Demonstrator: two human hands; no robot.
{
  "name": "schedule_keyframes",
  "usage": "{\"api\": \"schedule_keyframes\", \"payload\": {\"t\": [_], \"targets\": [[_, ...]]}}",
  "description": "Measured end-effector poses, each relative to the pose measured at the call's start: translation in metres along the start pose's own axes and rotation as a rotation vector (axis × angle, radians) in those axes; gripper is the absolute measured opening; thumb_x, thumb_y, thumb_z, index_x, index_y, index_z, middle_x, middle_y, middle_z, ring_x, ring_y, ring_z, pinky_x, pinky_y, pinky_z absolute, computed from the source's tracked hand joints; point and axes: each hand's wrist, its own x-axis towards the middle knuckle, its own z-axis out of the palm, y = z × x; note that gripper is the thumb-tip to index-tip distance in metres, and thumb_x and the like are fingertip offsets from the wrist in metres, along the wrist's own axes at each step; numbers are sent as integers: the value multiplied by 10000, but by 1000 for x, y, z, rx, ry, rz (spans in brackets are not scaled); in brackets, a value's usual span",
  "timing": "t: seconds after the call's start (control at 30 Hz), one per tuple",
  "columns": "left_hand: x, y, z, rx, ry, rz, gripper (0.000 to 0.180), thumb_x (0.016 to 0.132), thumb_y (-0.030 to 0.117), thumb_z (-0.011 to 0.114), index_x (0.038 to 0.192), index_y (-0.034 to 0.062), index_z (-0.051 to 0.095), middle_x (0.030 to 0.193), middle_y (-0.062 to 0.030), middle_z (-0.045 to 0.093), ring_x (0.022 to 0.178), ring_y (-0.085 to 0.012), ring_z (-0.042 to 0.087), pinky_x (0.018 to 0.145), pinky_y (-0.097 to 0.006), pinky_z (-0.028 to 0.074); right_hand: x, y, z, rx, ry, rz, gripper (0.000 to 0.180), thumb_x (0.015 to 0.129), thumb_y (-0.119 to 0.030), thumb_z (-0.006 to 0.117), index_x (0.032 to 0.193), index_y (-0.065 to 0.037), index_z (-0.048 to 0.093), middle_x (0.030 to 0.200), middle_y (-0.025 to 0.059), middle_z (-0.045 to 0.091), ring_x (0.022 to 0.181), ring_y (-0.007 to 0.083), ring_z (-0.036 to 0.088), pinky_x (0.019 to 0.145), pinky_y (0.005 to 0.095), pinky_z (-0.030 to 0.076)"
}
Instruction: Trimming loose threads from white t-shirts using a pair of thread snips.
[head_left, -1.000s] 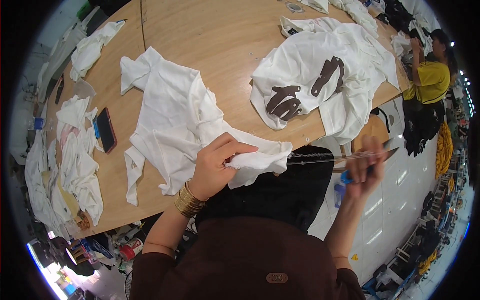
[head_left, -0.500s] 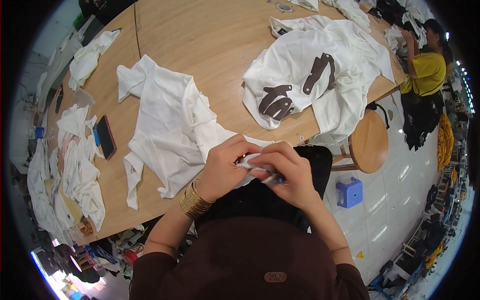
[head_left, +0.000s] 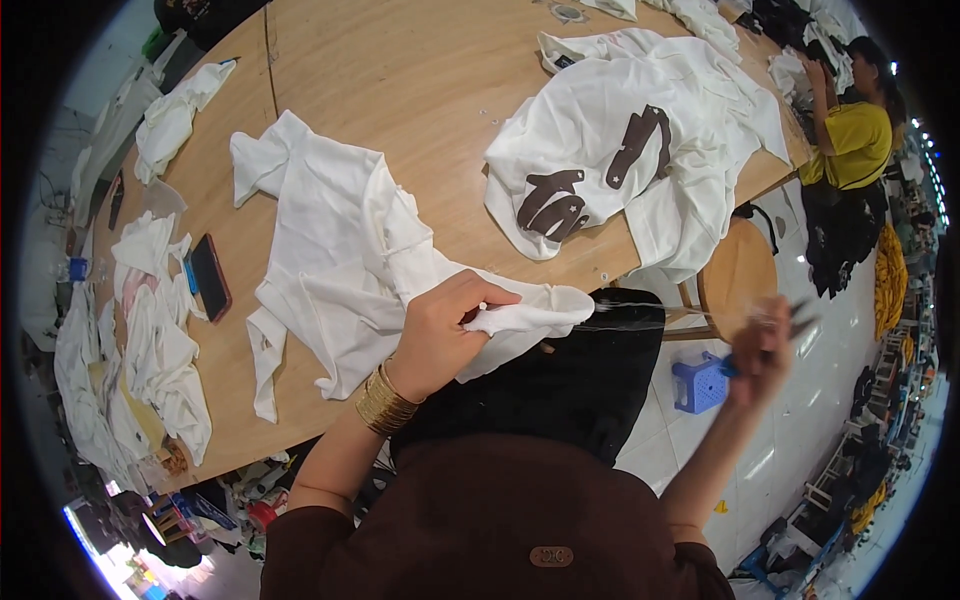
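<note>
My left hand (head_left: 445,325) is closed on a narrow end of the white garment (head_left: 335,225), which spreads over the table to the left. The pinched part juts right from my fingers, over my lap. Fine white threads (head_left: 640,308) stretch from its tip toward my right hand (head_left: 765,355), held well out to the right above the floor. Motion smears that hand, but its fingers look closed around a small tool with a blue end and dark pointed blades, seemingly thread snips (head_left: 732,367). The fingers' hold on the threads is too blurred to make out.
A white shirt with brown print (head_left: 620,150) lies at the table's right. On the left are a phone (head_left: 211,277) and more white cloth (head_left: 160,330). A wooden stool (head_left: 738,285) and blue plastic stool (head_left: 698,385) stand right. A person in yellow (head_left: 858,140) works far right.
My right hand has swung away from the left, out to the right, drawing threads from the cloth. My left hand keeps its grip, and the garment's tip now shows.
</note>
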Motion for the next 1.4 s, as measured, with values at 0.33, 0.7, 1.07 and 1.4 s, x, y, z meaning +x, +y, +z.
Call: {"api": "schedule_keyframes", "payload": {"t": [0.33,0.7,1.07,1.4], "targets": [[2,-6,-6,30,52,-22,241,680,-64,614,887,48,665,781,-16,613,593,-87,488,552,-218,409,-50,-185,-181,74,-6,-359,131,952,-116,433,1004,-4,475,799,42,512,450,51,277,362,191,230],[6,-16,-4,-62,45,-119,272,669,-71,598,906,49,657,782,-42,613,615,-121,518,566,-227,420,-172,-273,-306,-1833,1137,-253,205,862,-73,556,1038,14,618,973,79,622,729,181,570,699,268,451],[8,4,23,53,-103,126,234,658,-63,615,866,36,653,765,-46,579,571,-114,491,511,-224,395,-36,61,71,-1155,-419,-248,487,647,29,698,1104,-98,589,1073,103,576,874,243,623,657,340,518],[-3,-4,6,91,-185,86,143,757,79,678,884,40,627,844,-69,555,764,-189,577,663,-302,470,-10,76,66,-1098,-313,-84,95,723,3,674,794,-9,611,697,73,583,617,159,564,563,244,433]]}}
